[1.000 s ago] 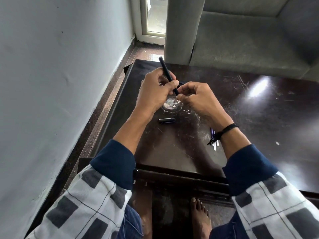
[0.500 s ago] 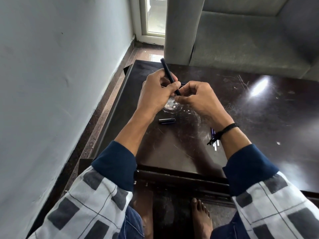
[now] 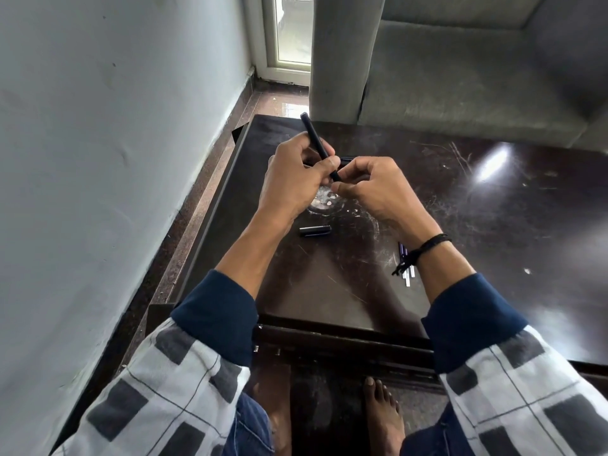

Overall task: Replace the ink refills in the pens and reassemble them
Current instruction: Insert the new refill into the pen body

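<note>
My left hand (image 3: 289, 179) grips a black pen barrel (image 3: 314, 138) that slants up and away over the dark table (image 3: 329, 291). My right hand (image 3: 375, 189) pinches the barrel's lower end (image 3: 336, 177) between thumb and fingers; what sits at that tip is hidden. A dark pen cap (image 3: 315, 230) lies on the table just below my hands. Several thin ink refills (image 3: 407, 263) lie under my right wrist, partly hidden by it and a black wrist cord.
A round glass dish (image 3: 324, 200) sits on the table beneath my hands, mostly covered. A pale wall runs along the left. A grey sofa (image 3: 460, 70) stands behind the table's far edge. My bare feet (image 3: 381, 409) show below the near edge.
The pen barrel has shifted a little between my hands, and my right fingers have closed tighter on its lower end. The cap and refills have not moved.
</note>
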`<state>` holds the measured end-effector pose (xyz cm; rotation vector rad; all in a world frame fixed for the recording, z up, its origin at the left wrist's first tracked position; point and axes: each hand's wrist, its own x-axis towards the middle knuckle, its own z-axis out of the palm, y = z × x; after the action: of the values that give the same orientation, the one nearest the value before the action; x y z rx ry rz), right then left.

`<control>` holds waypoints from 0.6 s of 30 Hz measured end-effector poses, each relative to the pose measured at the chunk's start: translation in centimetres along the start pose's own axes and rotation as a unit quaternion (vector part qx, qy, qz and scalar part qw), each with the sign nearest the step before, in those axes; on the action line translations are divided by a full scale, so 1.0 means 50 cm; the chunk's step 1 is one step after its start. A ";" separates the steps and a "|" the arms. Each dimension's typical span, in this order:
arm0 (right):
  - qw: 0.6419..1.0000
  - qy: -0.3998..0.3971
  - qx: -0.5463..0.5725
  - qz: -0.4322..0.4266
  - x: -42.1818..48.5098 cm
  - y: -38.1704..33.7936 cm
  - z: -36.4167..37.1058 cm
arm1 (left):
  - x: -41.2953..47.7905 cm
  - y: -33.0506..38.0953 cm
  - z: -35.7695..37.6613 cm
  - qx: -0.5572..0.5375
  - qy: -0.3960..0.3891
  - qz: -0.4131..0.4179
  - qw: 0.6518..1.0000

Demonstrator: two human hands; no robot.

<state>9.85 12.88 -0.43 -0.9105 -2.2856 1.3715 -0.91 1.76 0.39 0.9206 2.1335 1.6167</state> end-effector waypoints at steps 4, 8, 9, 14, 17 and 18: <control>1.000 -0.007 -0.005 -0.007 -0.001 0.000 0.005 | 0.001 0.000 -0.002 0.005 0.005 0.002 1.000; 1.000 -0.017 -0.007 -0.007 0.001 0.001 0.006 | 0.002 0.000 -0.003 0.013 0.004 0.004 1.000; 1.000 -0.017 -0.004 -0.007 0.001 0.000 0.006 | 0.002 0.000 -0.004 0.014 0.004 0.005 1.000; 1.000 -0.015 0.004 -0.007 0.000 0.001 0.001 | 0.000 0.001 -0.003 0.006 0.004 -0.002 1.000; 1.000 -0.010 -0.009 0.000 -0.002 0.001 -0.002 | 0.000 0.002 -0.004 0.002 0.005 -0.002 1.000; 1.000 -0.008 -0.011 0.000 -0.003 0.000 -0.003 | 0.001 0.001 -0.004 0.002 0.004 -0.003 1.000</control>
<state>10.04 12.89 -0.34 -0.9095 -2.3182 1.3604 -1.03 1.65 0.52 0.9105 2.1445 1.6166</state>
